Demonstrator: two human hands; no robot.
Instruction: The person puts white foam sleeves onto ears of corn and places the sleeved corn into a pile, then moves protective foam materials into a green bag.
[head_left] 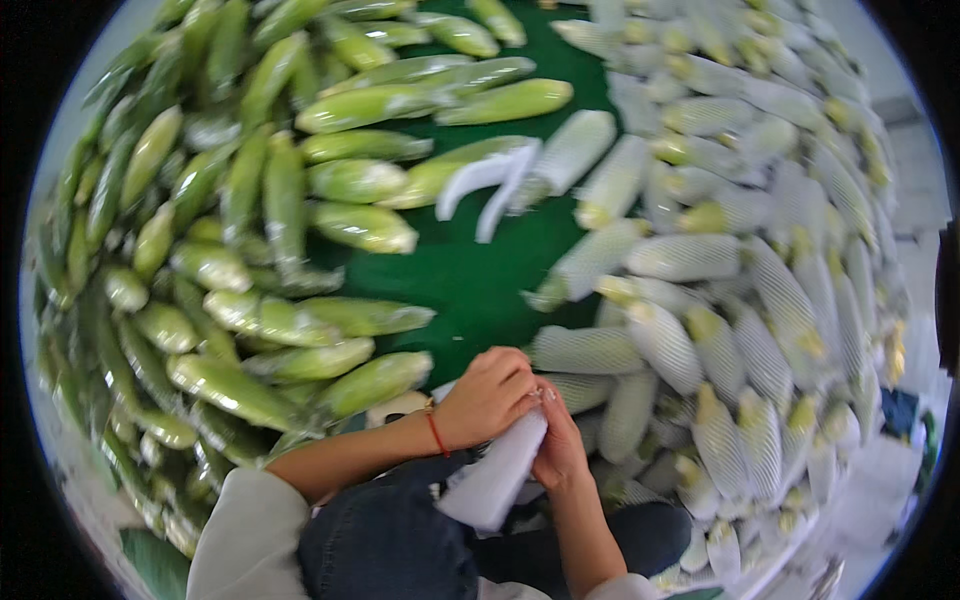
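A white foam net sleeve [497, 480] hangs slanted over my lap, its wide end toward me. Fingers curled, my left hand [487, 397] grips its narrow upper end. My right hand [562, 440] closes on that same end from the right, and the fingertips of both hands meet there. Whether an ear of corn is inside the sleeve is hidden. Just left of my hands lies a green ear of corn in clear film [380, 385]. Close on the right is an ear of corn in a foam net [585, 350].
Film-wrapped corn ears [285, 190] are heaped on the left. Net-covered ears [700, 340] pile up on the right. Between them runs a green surface [465, 270], with narrow white foam strips [508, 190] and a whitish sleeved ear [575, 150] farther back.
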